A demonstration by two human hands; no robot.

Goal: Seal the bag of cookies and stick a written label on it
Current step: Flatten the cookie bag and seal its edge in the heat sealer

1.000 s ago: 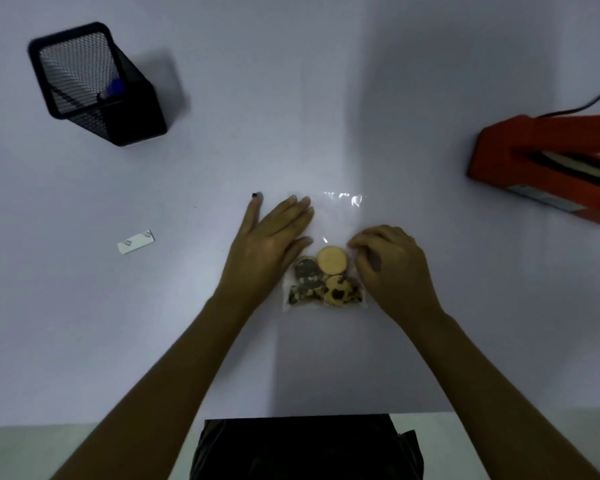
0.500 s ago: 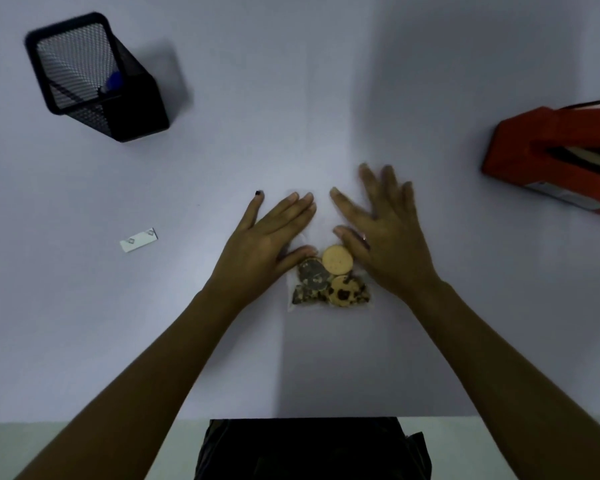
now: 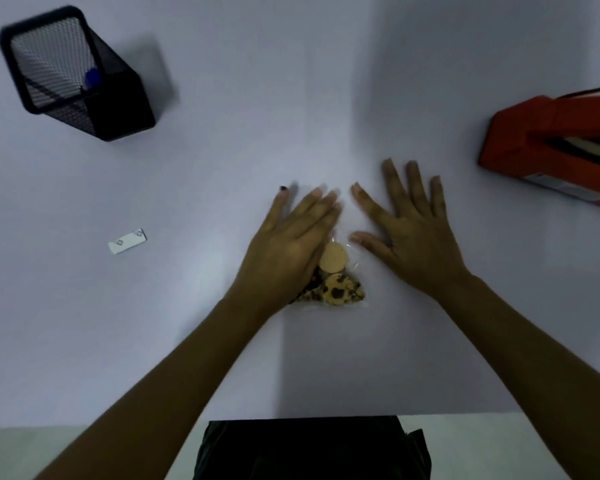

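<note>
A clear bag of cookies (image 3: 336, 278) lies flat on the white table, with one pale round cookie and dark-spotted ones showing near its bottom. My left hand (image 3: 291, 247) lies flat with straight fingers over the bag's left half and covers some cookies. My right hand (image 3: 406, 237) presses flat with spread fingers on the bag's right side and the table beside it. The bag's upper part is hard to make out between my hands. A small white label (image 3: 127, 241) lies on the table to the left, apart from both hands.
A black mesh pen holder (image 3: 73, 74) with a blue-capped pen stands at the back left. An orange heat sealer (image 3: 555, 147) with a black cable sits at the right edge. The table's near edge runs along the bottom, above a dark garment.
My right hand went from curled at the bag's right edge to flat with spread fingers. My left hand slid right, further over the cookies.
</note>
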